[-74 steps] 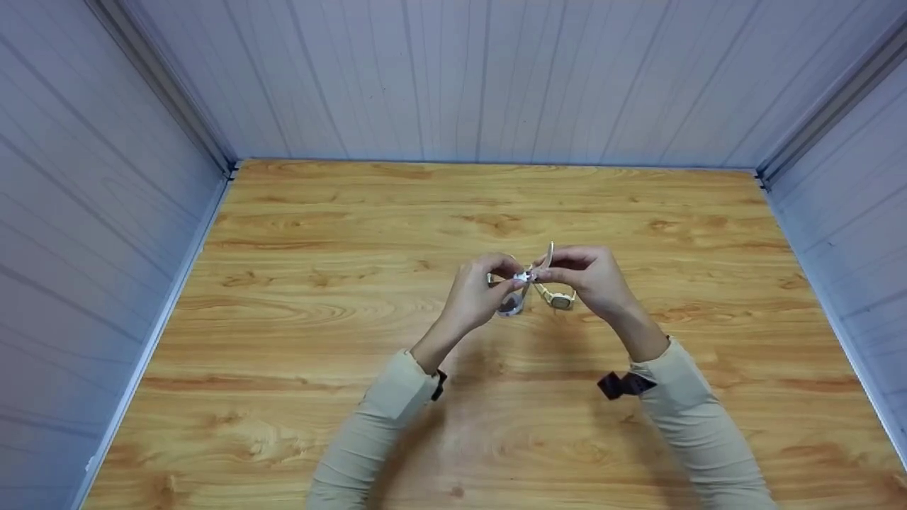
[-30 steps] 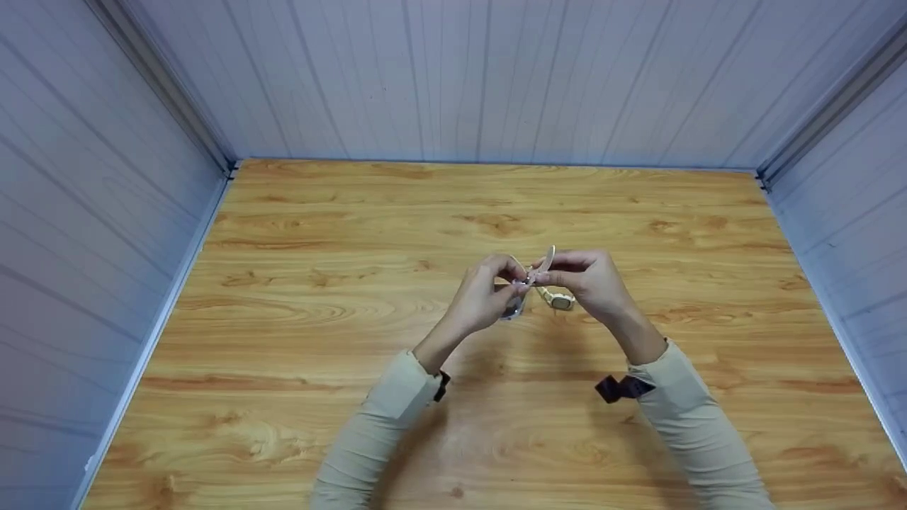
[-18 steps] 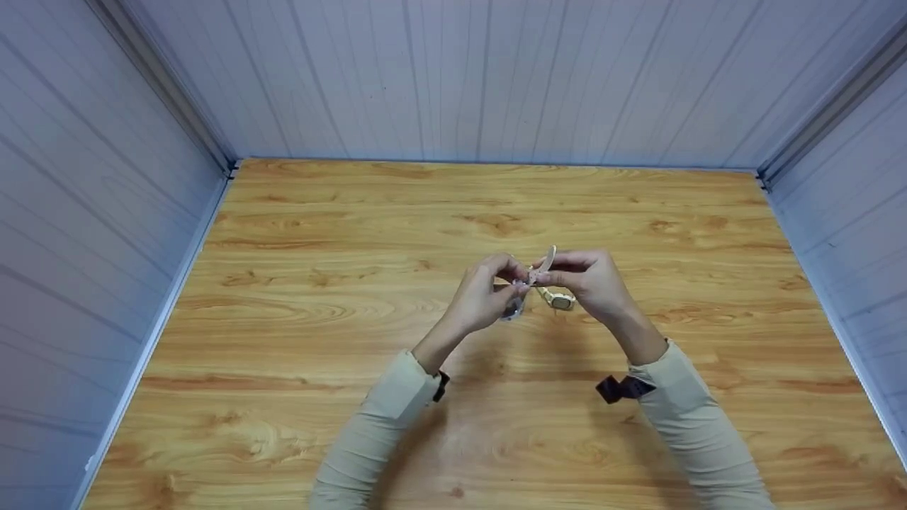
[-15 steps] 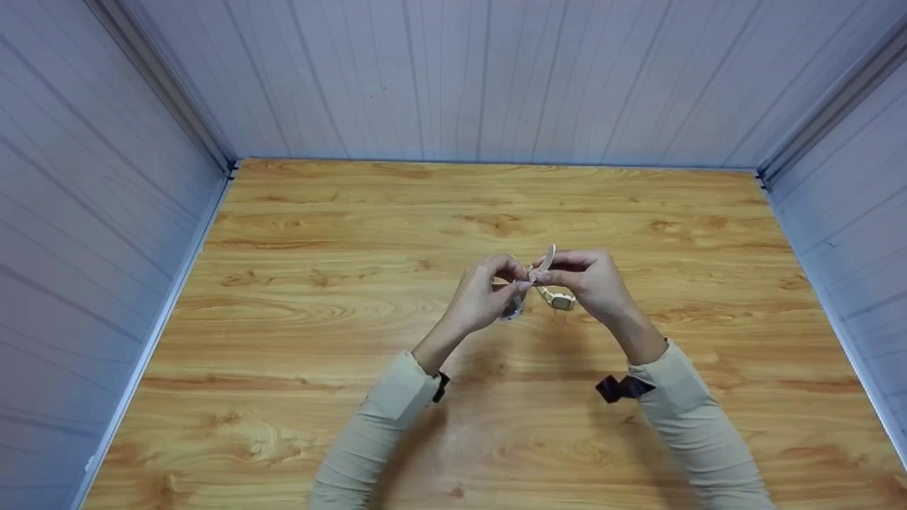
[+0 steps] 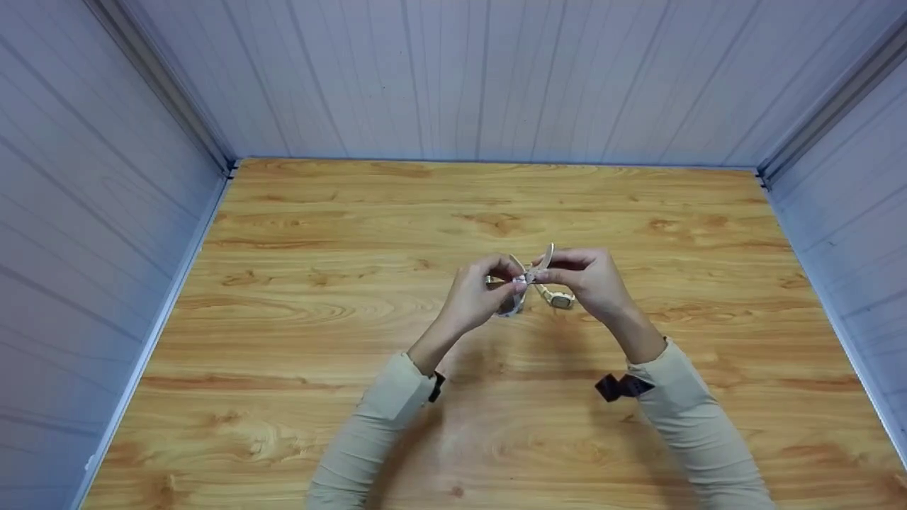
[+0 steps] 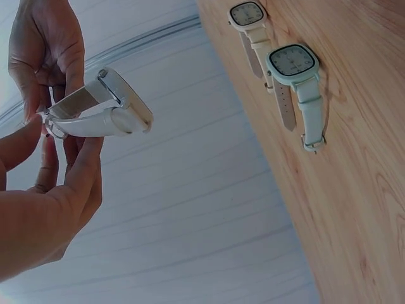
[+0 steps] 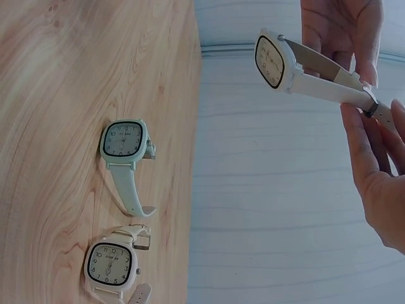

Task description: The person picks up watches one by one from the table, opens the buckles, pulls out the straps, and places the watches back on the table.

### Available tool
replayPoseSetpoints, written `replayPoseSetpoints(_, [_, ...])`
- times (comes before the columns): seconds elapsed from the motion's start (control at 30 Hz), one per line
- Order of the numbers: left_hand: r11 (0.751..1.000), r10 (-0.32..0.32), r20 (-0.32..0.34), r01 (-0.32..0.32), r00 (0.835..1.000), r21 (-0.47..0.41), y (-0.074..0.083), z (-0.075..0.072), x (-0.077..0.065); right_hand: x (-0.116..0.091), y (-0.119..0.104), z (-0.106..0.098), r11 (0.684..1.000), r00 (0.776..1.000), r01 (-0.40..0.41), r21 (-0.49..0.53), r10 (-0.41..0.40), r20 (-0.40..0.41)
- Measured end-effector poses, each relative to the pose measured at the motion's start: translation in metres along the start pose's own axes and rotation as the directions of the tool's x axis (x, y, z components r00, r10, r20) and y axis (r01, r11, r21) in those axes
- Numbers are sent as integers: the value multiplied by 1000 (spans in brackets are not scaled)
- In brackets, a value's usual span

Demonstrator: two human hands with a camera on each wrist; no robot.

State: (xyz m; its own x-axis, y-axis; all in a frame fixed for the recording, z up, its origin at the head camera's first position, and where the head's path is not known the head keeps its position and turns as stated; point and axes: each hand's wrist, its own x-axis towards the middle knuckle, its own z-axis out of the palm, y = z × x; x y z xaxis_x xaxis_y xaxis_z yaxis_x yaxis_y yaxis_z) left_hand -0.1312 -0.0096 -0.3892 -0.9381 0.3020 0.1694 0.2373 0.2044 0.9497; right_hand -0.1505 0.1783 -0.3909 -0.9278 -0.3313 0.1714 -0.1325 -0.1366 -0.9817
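Note:
A white wristwatch (image 7: 271, 62) hangs in the air, its strap formed into a loop by the buckle. My left hand (image 5: 476, 294) pinches the strap near the buckle between thumb and fingers. Facing it, my right hand (image 5: 599, 283) pinches the strap's free end (image 5: 547, 256), which sticks up past the fingertips. The metal buckle (image 7: 371, 107) sits between the two hands, partly covered by fingers. In the left wrist view the watch case (image 6: 130, 98) is seen from its side, and the strap tail's exact place in the buckle is hard to make out.
On the wooden table (image 5: 354, 397) below lie a mint-green watch (image 7: 123, 139) and a cream watch (image 7: 111, 265), side by side, dials up. The cream watch shows near my right hand in the head view. Pale panel walls (image 5: 439, 78) border the table's back and sides.
My left hand has shifted slightly left and the held watch has turned a little in the fingers. Both hands keep hold of the strap; the cream watch stays put.

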Motion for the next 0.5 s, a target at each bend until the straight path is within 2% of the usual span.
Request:
replayPoseSetpoints(0.07, [1000, -9, 2, 9, 1000, -1, -1, 0, 0, 0, 0, 0, 1000, 1000, 3, 13, -3, 5])
replayPoseSetpoints(0.1, [1000, -10, 1, 10, 1000, 11, -6, 1, 2, 1, 0, 0, 1000, 1000, 6, 16, -6, 7])
replayPoseSetpoints(0.27, [997, -20, -12, 20, 1000, 78, -8, 0, 2, 1, -1, 1, 1000, 1000, 8, -17, -8, 5])
replayPoseSetpoints(0.5, [996, -28, 1, 28, 1000, 88, -10, -1, 3, 2, -1, 1, 999, 1000, 18, -43, -17, 17])
